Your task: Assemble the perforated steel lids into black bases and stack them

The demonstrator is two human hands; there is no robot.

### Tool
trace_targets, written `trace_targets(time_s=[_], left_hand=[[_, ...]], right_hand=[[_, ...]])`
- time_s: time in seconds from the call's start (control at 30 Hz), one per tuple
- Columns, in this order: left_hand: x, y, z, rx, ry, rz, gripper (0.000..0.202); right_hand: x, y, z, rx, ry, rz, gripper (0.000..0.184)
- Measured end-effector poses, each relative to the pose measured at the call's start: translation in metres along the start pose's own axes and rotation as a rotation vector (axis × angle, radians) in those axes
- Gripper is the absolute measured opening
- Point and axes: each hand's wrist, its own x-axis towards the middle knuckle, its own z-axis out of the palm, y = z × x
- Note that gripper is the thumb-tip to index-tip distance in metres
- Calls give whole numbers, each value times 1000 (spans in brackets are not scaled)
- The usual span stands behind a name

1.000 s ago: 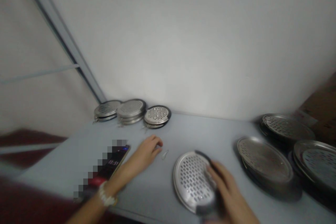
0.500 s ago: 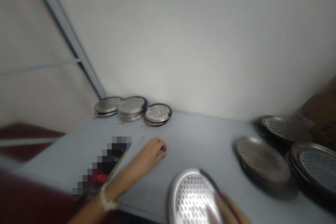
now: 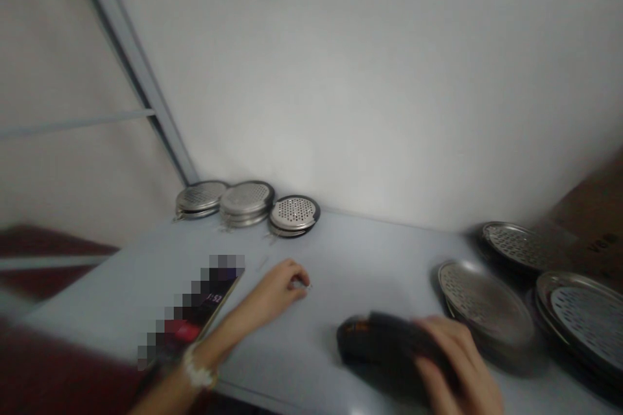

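Observation:
My right hand [image 3: 460,356] grips the edge of a round grater [image 3: 384,350], which is tilted above the table's front part. Its dark side faces me, and motion blurs it. My left hand [image 3: 287,279] rests on the table with fingers curled and thumb close to them. A tiny pale bit shows at its fingertips, too small to name. Close to my right hand lies a stack of round metal graters [image 3: 487,305]. At the back left stand several small stacks of similar graters, the nearest being a perforated grater [image 3: 293,213] with a black edge.
A phone [image 3: 209,305], partly pixelated, lies on the grey table [image 3: 302,350] beside my left forearm. More stacked graters [image 3: 588,311] stand at the right, near a cardboard box [image 3: 594,220]. A white wall [image 3: 341,78] rises behind the table.
The grater in my right hand has turned from its shiny perforated face to its dark side. My right hand has shifted right and up. My left hand stays nearly in place.

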Motion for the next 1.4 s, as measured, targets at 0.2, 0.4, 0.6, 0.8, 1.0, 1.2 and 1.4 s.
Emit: trace_targets(time_s=[0.2, 0.4, 0.6, 0.8, 1.0, 1.2, 1.4], left_hand=[[4, -6, -4, -3, -36, -18, 26], [7, -6, -6, 0, -53, -52, 25], [2, -4, -7, 3, -38, -58, 25], [2, -1, -6, -2, -48, -71, 25], [7, 6, -12, 136, -79, -54, 21], [-1, 5, 7, 640, -23, -2, 35], [-8, -2, 24, 787, 31, 89, 49]], right_hand=[[120, 37, 42, 224, -500, 284, 38], [160, 63, 96, 235, -657, 249, 25], [144, 37, 102, 133, -407, 246, 27], [76, 20, 77, -232, -560, 93, 91], [87, 42, 72, -285, -629, 105, 114], [106, 50, 71, -127, -415, 102, 71], [97, 54, 66, -100, -271, 79, 47]])
